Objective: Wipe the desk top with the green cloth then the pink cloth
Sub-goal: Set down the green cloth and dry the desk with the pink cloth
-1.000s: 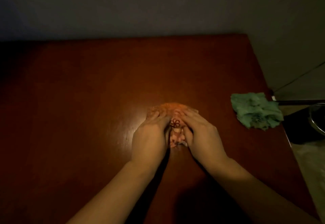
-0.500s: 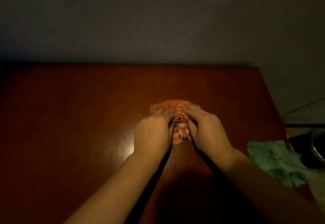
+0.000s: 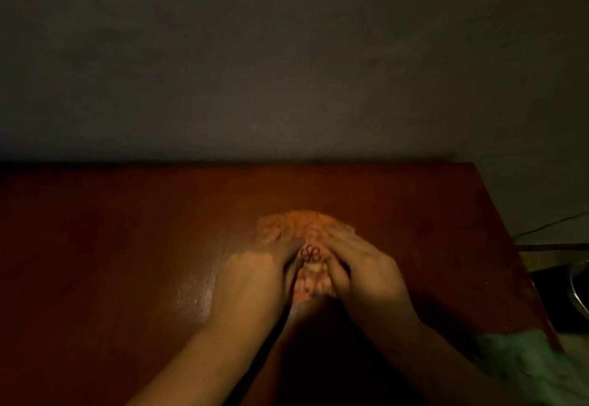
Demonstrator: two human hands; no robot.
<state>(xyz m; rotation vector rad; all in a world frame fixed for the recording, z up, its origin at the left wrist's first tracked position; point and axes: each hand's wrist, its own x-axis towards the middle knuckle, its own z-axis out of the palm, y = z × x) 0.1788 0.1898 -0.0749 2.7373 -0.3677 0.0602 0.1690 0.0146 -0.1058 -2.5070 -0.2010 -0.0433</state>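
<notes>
The pink cloth (image 3: 298,225), orange-pink with a small dark red flower print, lies bunched on the dark reddish wooden desk top (image 3: 127,246). My left hand (image 3: 255,278) and my right hand (image 3: 366,275) lie side by side on it, palms down, fingers stretched forward and pressing it flat; most of the cloth is hidden under them. The green cloth (image 3: 526,361) lies crumpled at the desk's near right edge, partly behind my right forearm.
A grey wall rises behind the desk's far edge. Off the right edge stand a dark surface (image 3: 551,297) and the rim of a metal bowl (image 3: 580,291), with a thin cable above them. The room is dim.
Both hands have pushed the pink cloth away from me across the desk. The view has tilted up, so the green cloth has slid toward the lower right corner.
</notes>
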